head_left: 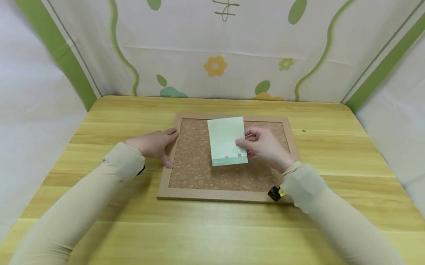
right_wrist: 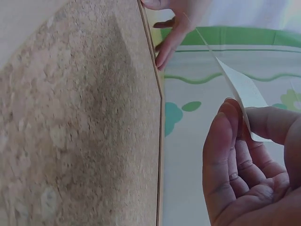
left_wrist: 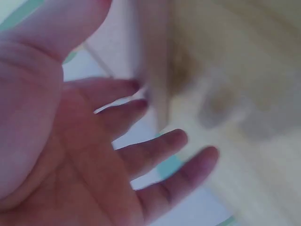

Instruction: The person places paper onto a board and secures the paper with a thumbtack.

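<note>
A cork board in a light wooden frame lies flat on the table. Above it, my right hand pinches a pale green sheet of paper by its right edge, between thumb and fingers. The paper has a darker green strip with small printed figures along its lower edge. Seen side-on in the right wrist view, the paper is thin and held off the cork. My left hand is at the frame's left side, its fingers extended and thumb spread. In the left wrist view, the fingers lie beside the blurred frame edge.
The wood-grain table extends around the board. Behind it hangs a white cloth with flower and leaf prints. A black wrist device sits by the right sleeve, over the frame's lower right. A tiny dark speck lies right of the board.
</note>
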{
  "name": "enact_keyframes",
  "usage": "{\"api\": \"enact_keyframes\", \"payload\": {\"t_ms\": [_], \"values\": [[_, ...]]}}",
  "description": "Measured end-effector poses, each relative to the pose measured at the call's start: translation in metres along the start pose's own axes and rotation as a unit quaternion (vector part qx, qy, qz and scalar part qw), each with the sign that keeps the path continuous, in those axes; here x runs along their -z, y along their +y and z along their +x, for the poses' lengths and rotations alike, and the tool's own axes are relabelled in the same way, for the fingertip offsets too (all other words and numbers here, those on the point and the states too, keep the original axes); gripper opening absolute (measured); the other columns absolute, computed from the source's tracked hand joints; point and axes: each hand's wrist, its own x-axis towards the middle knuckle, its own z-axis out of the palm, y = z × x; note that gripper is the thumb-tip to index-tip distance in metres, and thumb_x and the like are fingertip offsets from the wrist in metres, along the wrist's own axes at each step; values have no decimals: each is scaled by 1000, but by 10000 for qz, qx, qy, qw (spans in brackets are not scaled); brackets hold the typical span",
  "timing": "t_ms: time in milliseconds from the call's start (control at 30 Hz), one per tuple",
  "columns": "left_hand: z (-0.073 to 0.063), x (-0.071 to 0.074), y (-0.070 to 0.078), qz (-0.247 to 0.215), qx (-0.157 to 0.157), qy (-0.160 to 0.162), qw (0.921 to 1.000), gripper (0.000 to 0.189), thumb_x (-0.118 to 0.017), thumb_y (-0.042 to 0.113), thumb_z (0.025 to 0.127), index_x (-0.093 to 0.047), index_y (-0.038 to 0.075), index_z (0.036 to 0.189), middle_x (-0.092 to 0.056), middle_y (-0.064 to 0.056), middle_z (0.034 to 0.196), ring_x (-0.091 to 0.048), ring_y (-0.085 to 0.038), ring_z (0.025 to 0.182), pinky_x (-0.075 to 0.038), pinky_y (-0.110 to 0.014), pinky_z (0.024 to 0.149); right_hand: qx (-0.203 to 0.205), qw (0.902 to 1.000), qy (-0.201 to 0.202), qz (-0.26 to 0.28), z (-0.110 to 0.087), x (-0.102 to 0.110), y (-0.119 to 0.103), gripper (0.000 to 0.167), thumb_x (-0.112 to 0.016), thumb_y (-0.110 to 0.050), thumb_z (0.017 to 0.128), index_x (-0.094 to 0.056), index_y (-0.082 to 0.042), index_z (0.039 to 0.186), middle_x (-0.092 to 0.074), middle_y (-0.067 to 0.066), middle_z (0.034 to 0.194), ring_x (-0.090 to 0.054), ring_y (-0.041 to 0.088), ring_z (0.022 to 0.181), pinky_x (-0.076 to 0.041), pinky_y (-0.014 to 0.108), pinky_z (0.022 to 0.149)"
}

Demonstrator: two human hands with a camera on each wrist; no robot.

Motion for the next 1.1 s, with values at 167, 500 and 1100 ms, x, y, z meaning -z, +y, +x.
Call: {"api": "enact_keyframes", "payload": {"t_ms": [167, 500, 1100], "values": [[-5, 13, 14, -707, -229, 799, 9940, 76, -77, 31, 89, -43, 0, 149, -41, -19, 152, -44, -40, 133, -37, -53, 106, -20, 10000, -55, 46, 1, -6, 0, 24, -69, -21, 95, -61, -1, 106, -72, 12, 91, -67, 25, 74, -52, 58, 82], [7, 2, 56, -3724, -254, 938, 9230, 49, -64, 46, 95, -65, 12, 131, -71, -3, 111, -69, -29, 100, -50, -49, 92, -75, 9999, 84, -6, 6, -15, -3, 26, -69, -22, 95, -62, 0, 107, -72, 11, 87, -65, 22, 72, -53, 54, 79], [23, -10, 77, -4055, -95, 1050, 9080, 27, -72, 37, 92, -76, 10, 93, -71, -9, 87, -69, -33, 82, -51, -49, 82, -162, 9996, -40, -216, 3, -11, 4, 20, -67, -20, 97, -64, 0, 100, -69, 13, 90, -68, 28, 81, -55, 50, 81]]}}
